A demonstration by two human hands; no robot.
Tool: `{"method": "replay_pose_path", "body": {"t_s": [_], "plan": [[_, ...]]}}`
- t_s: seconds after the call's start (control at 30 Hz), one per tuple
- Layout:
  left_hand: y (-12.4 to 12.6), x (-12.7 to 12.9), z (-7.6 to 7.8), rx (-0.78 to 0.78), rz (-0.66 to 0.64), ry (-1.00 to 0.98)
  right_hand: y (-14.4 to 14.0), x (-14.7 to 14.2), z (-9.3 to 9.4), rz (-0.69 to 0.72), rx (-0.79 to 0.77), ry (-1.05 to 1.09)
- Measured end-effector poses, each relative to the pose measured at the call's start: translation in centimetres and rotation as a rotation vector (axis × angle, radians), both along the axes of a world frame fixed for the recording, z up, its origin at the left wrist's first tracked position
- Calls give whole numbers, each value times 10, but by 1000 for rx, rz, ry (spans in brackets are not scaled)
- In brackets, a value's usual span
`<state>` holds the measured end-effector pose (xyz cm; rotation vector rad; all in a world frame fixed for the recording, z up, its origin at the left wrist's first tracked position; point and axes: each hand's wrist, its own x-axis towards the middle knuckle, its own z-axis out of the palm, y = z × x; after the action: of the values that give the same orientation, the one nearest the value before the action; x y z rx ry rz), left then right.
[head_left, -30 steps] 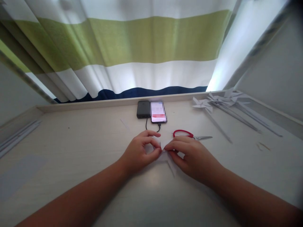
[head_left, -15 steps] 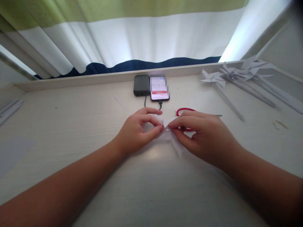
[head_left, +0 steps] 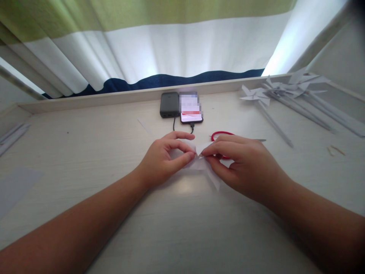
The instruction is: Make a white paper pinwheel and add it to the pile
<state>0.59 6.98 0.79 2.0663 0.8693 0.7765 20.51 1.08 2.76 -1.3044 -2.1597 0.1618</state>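
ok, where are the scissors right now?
Head view: the red-handled scissors lie on the desk right of centre, partly hidden behind the right hand, just right of the phone.

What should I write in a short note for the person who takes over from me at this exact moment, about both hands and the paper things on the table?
Left hand: fingers pinched on the left side of the white folded paper.
Right hand: pinched on the same paper from the right; the fingertips of both hands almost meet at its centre.
The paper lies low over the table, one point sticking out toward the person.
Red-handled scissors lie just behind the right hand, partly hidden.
Done: several paper pinwheels on sticks lie at far right.
Left: this piece has no stick yet.
Phone and power bank sit at the back.
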Motion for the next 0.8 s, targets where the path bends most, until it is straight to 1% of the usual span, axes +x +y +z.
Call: {"method": "replay_pose_path", "body": {"t_s": [0.47,0.67,0.8], "plan": [[-2,1,-1,-15,17,-31,0,-1,2,-5,21,-2],[-3,2,0,43,32,25,2,0,-1,17,-20,-6],[-3,3,-2,98,99,88,5,1,-6,58,-80,-12]]}}
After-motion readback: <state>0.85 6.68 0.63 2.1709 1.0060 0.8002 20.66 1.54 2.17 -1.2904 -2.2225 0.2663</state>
